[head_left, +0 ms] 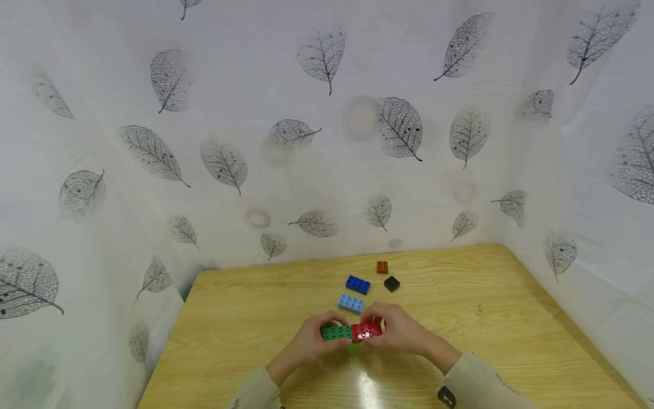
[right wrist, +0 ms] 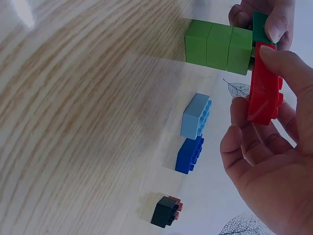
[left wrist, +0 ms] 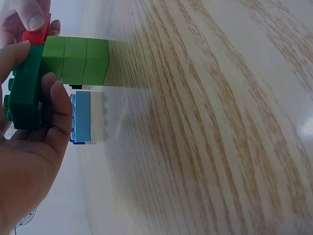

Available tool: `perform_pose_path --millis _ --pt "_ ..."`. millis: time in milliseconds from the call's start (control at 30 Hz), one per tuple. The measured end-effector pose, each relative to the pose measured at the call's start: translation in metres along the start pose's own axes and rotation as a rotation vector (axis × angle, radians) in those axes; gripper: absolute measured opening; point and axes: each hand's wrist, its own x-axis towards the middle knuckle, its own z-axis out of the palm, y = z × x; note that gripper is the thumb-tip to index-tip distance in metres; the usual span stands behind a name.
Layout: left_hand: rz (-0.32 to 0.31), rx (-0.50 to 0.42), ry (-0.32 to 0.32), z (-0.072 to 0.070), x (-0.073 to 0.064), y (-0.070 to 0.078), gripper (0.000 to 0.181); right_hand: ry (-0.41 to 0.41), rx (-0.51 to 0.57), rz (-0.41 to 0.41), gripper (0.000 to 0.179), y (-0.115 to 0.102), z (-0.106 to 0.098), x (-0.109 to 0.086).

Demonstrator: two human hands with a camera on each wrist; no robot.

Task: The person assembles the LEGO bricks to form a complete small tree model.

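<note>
A column of several stacked light green bricks (left wrist: 75,61) stands on the table. Across its top lie a dark green brick (head_left: 336,333) and a red brick (head_left: 366,331), end to end with studs up. My left hand (head_left: 311,339) holds the dark green brick between thumb and fingers, its outer end jutting past the column. On the other side my right hand (head_left: 400,331) grips the red brick the same way, thumb on the near side, as the right wrist view shows. The two bricks meet over the column.
Behind the hands lie a light blue brick (head_left: 351,304) and a dark blue brick (head_left: 358,284). Farther back are a small black brick (head_left: 392,283) and a small orange-brown brick (head_left: 382,267). A leaf-patterned curtain (head_left: 327,170) borders the wooden table (head_left: 245,307).
</note>
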Motion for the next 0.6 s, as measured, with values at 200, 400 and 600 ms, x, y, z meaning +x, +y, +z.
perform_pose_path --millis 200,400,600 --pt "0.001 0.002 -0.004 0.0004 0.0001 -0.0004 0.029 -0.002 0.01 -0.006 0.028 0.0009 0.0002 -0.0002" --pt "-0.007 -0.018 -0.002 0.0003 -0.0007 0.0024 0.028 0.0 -0.002 -0.005 0.026 0.001 -0.0007 0.0002" --pt "-0.011 -0.028 -0.001 -0.0001 -0.001 0.0041 0.027 0.001 0.002 -0.005 0.025 0.0027 0.0003 0.0007"
